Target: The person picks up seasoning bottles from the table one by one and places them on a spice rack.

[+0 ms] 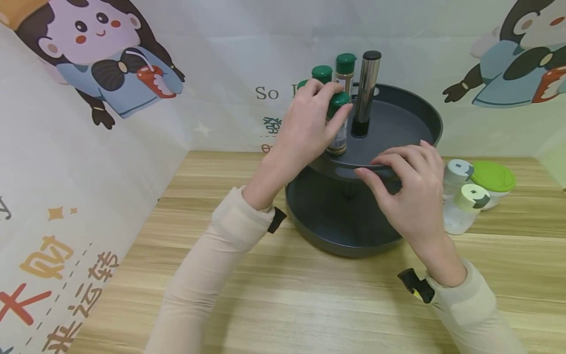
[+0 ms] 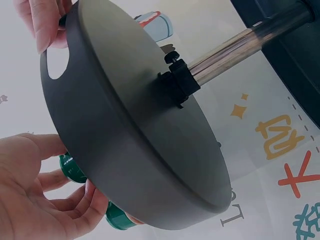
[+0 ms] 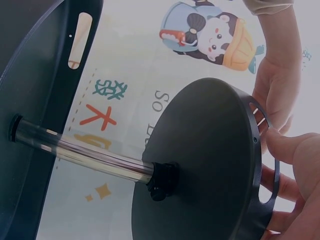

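A dark two-tier round rack has an upper tray [image 1: 404,115] and a wider lower tray [image 1: 336,231], joined by a central metal post [image 3: 100,157]. My left hand [image 1: 305,118] holds a green-capped spice bottle [image 1: 338,142] by its cap at the upper tray's left front. Behind it are more green-capped bottles [image 1: 345,64], partly hidden by that hand. My right hand [image 1: 411,191] grips the upper tray's front rim at the handle slot [image 3: 267,192], thumb outside and fingers over the edge. From below, the left wrist view shows a green cap [image 2: 72,167] between thumb and fingers.
A black-topped metal pole [image 1: 367,88] rises above the upper tray. Right of the rack stand two clear shaker bottles [image 1: 460,216] and a tub with a green lid [image 1: 493,176]. The wooden tabletop [image 1: 309,300] meets a printed backdrop [image 1: 230,73] behind.
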Available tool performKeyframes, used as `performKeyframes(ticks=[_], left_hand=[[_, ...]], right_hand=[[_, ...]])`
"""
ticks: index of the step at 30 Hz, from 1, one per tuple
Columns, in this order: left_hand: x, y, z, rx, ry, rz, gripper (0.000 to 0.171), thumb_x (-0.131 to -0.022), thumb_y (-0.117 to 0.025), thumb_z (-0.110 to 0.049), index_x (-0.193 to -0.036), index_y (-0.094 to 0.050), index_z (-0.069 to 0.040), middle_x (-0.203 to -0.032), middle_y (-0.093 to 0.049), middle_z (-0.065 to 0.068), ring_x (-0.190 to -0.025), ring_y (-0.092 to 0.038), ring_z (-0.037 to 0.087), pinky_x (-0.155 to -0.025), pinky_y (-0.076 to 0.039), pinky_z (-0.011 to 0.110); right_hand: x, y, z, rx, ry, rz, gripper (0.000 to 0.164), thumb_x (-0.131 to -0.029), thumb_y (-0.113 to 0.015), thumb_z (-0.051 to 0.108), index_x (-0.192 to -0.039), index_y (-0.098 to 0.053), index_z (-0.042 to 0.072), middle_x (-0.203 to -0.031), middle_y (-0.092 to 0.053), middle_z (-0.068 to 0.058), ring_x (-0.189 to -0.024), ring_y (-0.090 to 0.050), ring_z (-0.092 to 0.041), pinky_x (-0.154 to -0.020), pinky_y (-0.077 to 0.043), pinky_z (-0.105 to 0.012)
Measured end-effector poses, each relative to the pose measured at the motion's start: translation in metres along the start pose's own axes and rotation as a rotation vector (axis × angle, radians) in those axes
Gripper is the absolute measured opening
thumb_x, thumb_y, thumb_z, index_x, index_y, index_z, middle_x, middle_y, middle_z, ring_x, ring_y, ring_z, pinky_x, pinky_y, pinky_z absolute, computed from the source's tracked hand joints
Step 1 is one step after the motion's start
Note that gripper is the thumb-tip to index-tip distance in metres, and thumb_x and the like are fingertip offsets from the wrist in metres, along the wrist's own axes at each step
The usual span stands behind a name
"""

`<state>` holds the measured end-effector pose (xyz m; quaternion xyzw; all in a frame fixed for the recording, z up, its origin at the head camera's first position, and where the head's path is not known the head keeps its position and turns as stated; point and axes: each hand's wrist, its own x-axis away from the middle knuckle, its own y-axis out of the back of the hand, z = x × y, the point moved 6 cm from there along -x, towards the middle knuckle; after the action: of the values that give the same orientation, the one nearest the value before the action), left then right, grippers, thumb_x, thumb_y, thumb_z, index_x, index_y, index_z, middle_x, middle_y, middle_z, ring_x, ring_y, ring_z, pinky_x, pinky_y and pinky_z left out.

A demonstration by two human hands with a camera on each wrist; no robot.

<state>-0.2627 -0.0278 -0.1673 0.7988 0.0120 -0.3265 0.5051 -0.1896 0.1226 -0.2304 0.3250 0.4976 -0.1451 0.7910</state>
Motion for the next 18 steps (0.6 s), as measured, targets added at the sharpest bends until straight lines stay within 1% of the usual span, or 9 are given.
performKeyframes(ticks=[11,14,18], left_hand=[[0.0028,-0.0016,-0.0022,-0.028,-0.012,-0.054,0.044,-0.092,-0.05,-0.035,-0.128,-0.052,-0.01,-0.11,-0.048,0.008,-0.092,-0.046,0.017,-0.074,-0.042,0.023],[0.0033,-0.0011,-0.0021,-0.014,-0.015,-0.06,0.045,-0.093,-0.05,-0.036,-0.13,-0.051,-0.011,-0.111,-0.046,0.008,-0.092,-0.047,0.017,-0.075,-0.042,0.023],[0.0046,-0.0003,-0.0019,0.031,-0.014,-0.061,0.049,-0.092,-0.05,-0.037,-0.133,-0.047,-0.011,-0.112,-0.044,0.008,-0.092,-0.048,0.016,-0.076,-0.043,0.023]], right_hand=[[-0.0005,0.0001,-0.0005,0.006,-0.008,0.006,0.028,-0.069,-0.08,0.025,-0.08,-0.069,0.002,-0.086,-0.063,-0.011,-0.086,-0.053,-0.03,-0.103,-0.022,-0.045],[-0.0008,0.0002,-0.0003,0.002,-0.009,0.006,0.028,-0.069,-0.08,0.025,-0.081,-0.069,0.002,-0.086,-0.063,-0.011,-0.087,-0.053,-0.03,-0.103,-0.022,-0.045],[-0.0013,0.0007,0.0,-0.001,-0.007,0.009,0.028,-0.069,-0.08,0.024,-0.083,-0.069,0.003,-0.087,-0.063,-0.011,-0.087,-0.053,-0.03,-0.103,-0.022,-0.046]])
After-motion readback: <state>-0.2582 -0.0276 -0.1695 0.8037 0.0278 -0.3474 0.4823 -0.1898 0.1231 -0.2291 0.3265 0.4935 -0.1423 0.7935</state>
